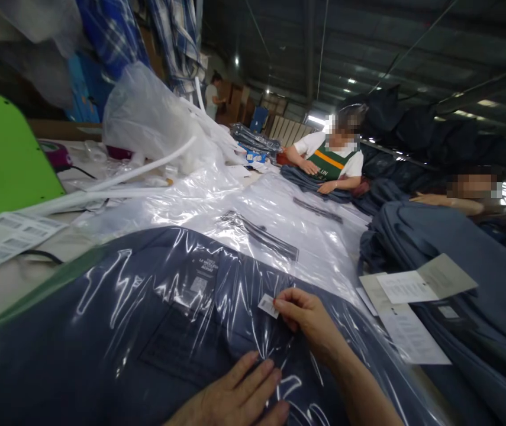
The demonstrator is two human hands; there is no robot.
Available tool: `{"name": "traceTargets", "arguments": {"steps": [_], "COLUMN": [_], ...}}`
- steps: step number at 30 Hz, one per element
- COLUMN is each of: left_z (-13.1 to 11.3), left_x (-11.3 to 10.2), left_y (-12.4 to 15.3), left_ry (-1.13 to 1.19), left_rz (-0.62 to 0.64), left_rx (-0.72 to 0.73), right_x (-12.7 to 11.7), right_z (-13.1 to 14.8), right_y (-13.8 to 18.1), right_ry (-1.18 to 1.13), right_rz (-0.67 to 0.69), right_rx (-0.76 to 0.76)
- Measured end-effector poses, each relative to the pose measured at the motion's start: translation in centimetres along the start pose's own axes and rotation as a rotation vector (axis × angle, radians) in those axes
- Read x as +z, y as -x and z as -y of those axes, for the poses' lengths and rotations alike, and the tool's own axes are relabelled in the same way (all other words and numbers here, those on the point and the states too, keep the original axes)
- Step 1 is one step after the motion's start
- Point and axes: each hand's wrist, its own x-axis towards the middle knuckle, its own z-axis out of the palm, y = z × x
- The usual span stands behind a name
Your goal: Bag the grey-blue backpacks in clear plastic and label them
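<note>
A dark blue folded garment (pixel 115 355) in a clear plastic bag (pixel 168 322) lies across the table in front of me. My right hand (pixel 303 313) pinches the right edge of a small white barcode label (pixel 268 305), which is at or just above the plastic. Below it, my left hand (pixel 239 393) lies on the bag with its fingers stretched out. Through the film, left of the label, shows a dark tag with white print (pixel 205 275). Whether the label is stuck down along its left side, I cannot tell.
At right, a pile of dark blue garments (pixel 439 236) carries paper cards (pixel 408 331). Barcode sheets (pixel 10 236) lie left beside a green panel (pixel 4 154). More clear bags (pixel 253 231) cover the table beyond. A co-worker (pixel 328 157) handles dark cloth across the table; another person is far right.
</note>
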Motion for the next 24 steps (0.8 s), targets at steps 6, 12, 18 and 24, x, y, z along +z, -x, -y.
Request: {"name": "traceTargets", "arguments": {"steps": [6, 12, 18, 24], "left_z": [0.2, 0.3, 0.4, 0.3], "left_x": [-1.1, -2.2, -2.1, -1.5], "left_y": [-0.7, -1.1, -1.3, -1.1], "left_ry": [-0.002, 0.002, 0.005, -0.011], "left_rz": [0.062, 0.055, 0.082, 0.047], "left_rx": [-0.006, -0.041, -0.030, -0.022], "right_x": [0.3, 0.7, 1.0, 1.4], "right_z": [0.4, 0.2, 0.0, -0.1], "right_y": [0.3, 0.0, -0.2, -0.1], "right_ry": [0.016, 0.098, 0.150, 0.252], "right_rz": [0.003, -0.010, -0.021, -0.070], "right_rx": [0.015, 0.011, 0.001, -0.025]}}
